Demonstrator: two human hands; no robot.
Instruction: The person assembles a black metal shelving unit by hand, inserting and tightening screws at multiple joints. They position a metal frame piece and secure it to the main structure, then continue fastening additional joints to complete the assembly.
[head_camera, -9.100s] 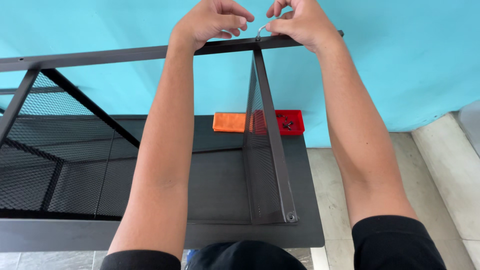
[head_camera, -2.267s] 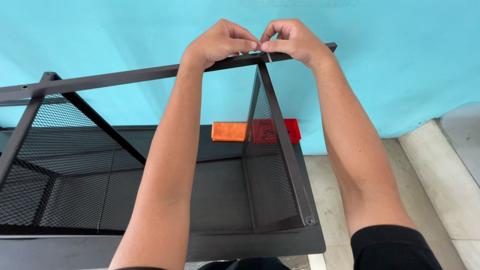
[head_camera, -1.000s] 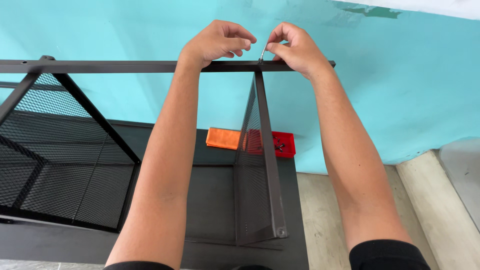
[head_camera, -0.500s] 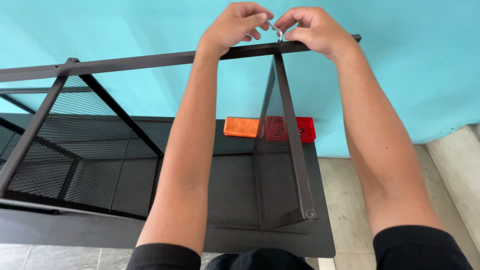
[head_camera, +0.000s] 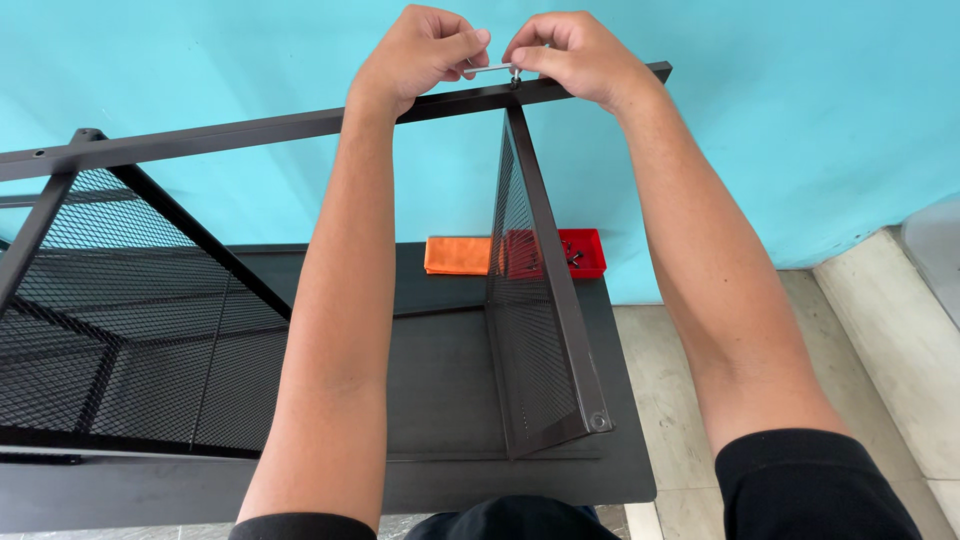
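Observation:
Both hands are raised at the top rail (head_camera: 250, 130) of a black metal rack. A small silver hex key (head_camera: 490, 68) stands in a screw where the rail meets a mesh side panel (head_camera: 530, 300). My left hand (head_camera: 415, 50) pinches the key's long arm. My right hand (head_camera: 575, 55) holds the key's bent end, over the screw at the joint. The mesh panel hangs from the rail down to the black table top (head_camera: 440, 350).
Another mesh panel (head_camera: 110, 320) with diagonal braces fills the left. A red tray (head_camera: 585, 250) with small screws and an orange cloth (head_camera: 455, 255) lie at the table's far edge by the turquoise wall (head_camera: 800, 120). Pale floor tiles (head_camera: 880, 330) show at right.
Over the frames both hands stay at the rail joint on the hex key; only the view shifts. My fingers regrip slightly and the key's long arm now points left.

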